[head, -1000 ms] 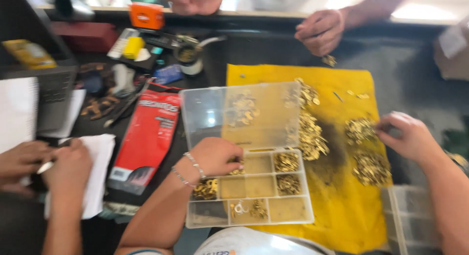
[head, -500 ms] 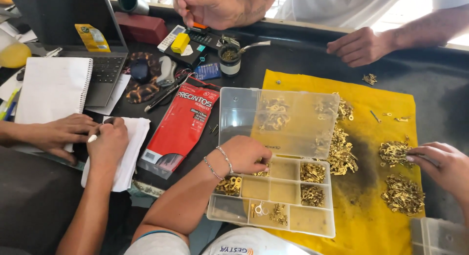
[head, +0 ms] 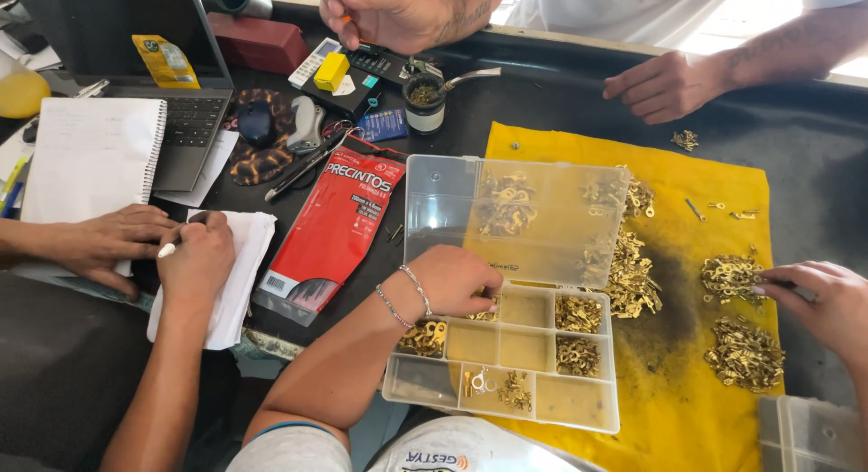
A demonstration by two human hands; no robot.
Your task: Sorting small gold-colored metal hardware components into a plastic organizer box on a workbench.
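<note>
Nearest you sat the clear plastic organiser box (head: 470, 401), its compartments part filled with small brass terminals (head: 579, 313), its lid (head: 452, 201) swung open and standing behind the trays. Your left hand (head: 452, 278), a beaded bracelet at the wrist, lay curled over the upper left compartments, fingertips bent down toward the trays; you could not tell from this view whether they had pinched a piece or only touched the heap.

Your right hand (head: 818, 300) rested at the right edge of the yellow cloth (head: 674, 400), fingers loosely bent, tips just beside 1 of the loose brass piles (head: 731, 275); whether anything sat between them could not be told either. A second pile (head: 743, 353) lay just below it, and a longer drift (head: 631, 275) ran beside the box lid.

Judged by their look, the terminals were light, stiff and smooth, and would slip and scatter readily; they seemed best taken 1 or 2 at a time by fingertip pinch on the ring end, or swept together over the cloth.

To your left, another person's 2 hands held a pen over white paper (head: 240, 255), next to a red flat packet (head: 334, 228). Farther off lay a spiral notebook (head: 90, 155), a laptop (head: 185, 128) and a small cup (head: 424, 106), and across the table a third person's hand (head: 665, 85) rested on the dark surface.
</note>
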